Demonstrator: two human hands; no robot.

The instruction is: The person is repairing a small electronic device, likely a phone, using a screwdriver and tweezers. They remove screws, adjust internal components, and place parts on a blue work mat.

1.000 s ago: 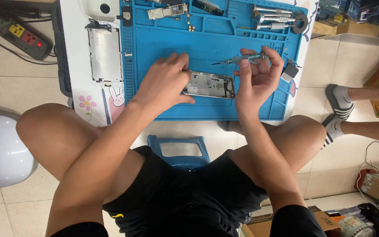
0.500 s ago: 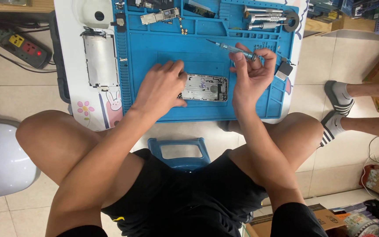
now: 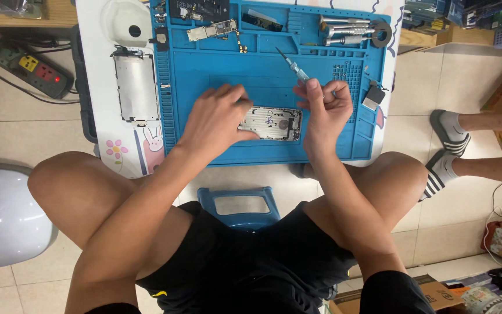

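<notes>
Seated person seen from above, knees spread, blue stool (image 3: 238, 204) between the legs. Small white worktop (image 3: 99, 70) at the top of the frame, most of it covered by a blue repair mat (image 3: 216, 87).

Left hand (image 3: 216, 119), centre of frame: palm down, fingers spread and bent, fingertips pressing on the left end of an opened phone housing (image 3: 274, 123). No closed grip; the hand pins the housing flat to the mat.

Phone housing: silver, lies flat in the lower middle of the mat, long side running left to right, between the two hands.

Right hand (image 3: 325, 110), just right of the housing: grip closed around a thin screwdriver (image 3: 291, 65). Handle pinched between thumb and fingers, shaft slanting up and to the left, tip raised above the mat and away from the housing.

Other things:
- Phone screen panel (image 3: 136, 87), silver back up, on the white worktop left of the mat.
- Circuit board (image 3: 216, 29) in the mat's upper tray, upper middle of frame.
- Several metal tools (image 3: 344, 32) in the upper right tray.
- Small dark square part (image 3: 373, 95) at the mat's right edge.
- Power strip (image 3: 33, 68) on the floor, upper left.
- Another person's feet in striped socks and sandals (image 3: 445, 148), right edge of frame.
</notes>
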